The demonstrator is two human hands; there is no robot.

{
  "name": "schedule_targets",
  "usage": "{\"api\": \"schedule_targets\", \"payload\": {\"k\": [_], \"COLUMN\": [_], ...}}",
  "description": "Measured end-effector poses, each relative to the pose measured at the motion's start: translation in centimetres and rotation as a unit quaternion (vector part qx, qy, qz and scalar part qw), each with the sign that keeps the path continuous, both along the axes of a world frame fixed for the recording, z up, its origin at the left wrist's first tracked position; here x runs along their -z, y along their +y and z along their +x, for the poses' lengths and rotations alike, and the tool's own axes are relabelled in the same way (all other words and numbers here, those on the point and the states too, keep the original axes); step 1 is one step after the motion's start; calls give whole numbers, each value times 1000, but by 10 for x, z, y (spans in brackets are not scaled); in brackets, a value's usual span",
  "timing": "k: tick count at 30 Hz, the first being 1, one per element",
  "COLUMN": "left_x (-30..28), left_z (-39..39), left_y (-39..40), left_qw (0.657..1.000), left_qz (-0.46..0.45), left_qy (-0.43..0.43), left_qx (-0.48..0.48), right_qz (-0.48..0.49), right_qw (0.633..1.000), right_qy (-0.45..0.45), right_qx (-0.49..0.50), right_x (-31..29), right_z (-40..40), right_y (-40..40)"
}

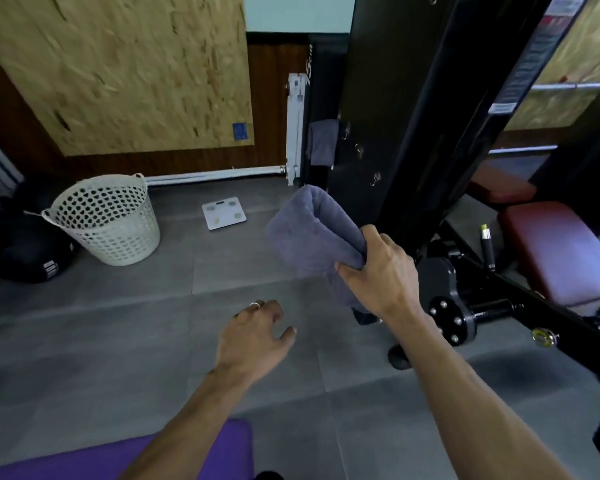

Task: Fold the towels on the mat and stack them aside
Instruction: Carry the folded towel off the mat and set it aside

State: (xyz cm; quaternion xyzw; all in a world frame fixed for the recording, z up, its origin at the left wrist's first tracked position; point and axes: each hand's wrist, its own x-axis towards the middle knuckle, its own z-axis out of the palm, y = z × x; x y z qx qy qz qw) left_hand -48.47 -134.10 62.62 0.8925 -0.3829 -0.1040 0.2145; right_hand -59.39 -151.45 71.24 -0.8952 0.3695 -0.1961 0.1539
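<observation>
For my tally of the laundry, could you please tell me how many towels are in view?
2: a folded towel gripped in the right hand, and a hanging towel on the black frame. The basket may hide more.

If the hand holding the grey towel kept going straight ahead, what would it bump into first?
Probably the black machine frame just beyond the folded grey towel that the right hand holds, though depth is hard to judge here.
</observation>
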Motion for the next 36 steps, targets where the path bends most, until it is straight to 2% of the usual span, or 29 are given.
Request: {"api": "schedule_targets", "payload": {"k": [7,16,18,20,22,24,27,31,34,36], "left_x": [-5,-20,-27,-35,-36,-28,-8,20,33,37], "left_z": [104,291,327,355,377,396,422,453,472,480], "left_y": [-114,-252,-281,-311,-340,-367,-404,-455,-487,-504], "left_qw": [998,994,992,986,969,957,954,970,975,962], "left_qz": [-25,-85,-100,-110,-122,-132,-141,-59,-28,-13], "left_qy": [9,57,74,111,186,226,238,211,180,217], "left_qx": [-53,-38,-7,64,111,124,117,104,125,165], "right_qz": [-28,-27,-22,-11,18,55,146,275,311,325], "right_qw": [999,998,997,995,993,993,988,952,942,936], "right_qy": [12,51,56,66,65,60,9,-109,-118,-131], "right_qx": [-40,-31,-49,-75,-95,-82,-58,-80,-47,-23], "right_x": [16,26,25,26,33,42,51,67,84,92], "right_z": [99,242,266,288,307,324,353,410,446,453], "right_y": [-121,-244,-267,-287,-308,-328,-357,-389,-415,-431]}}
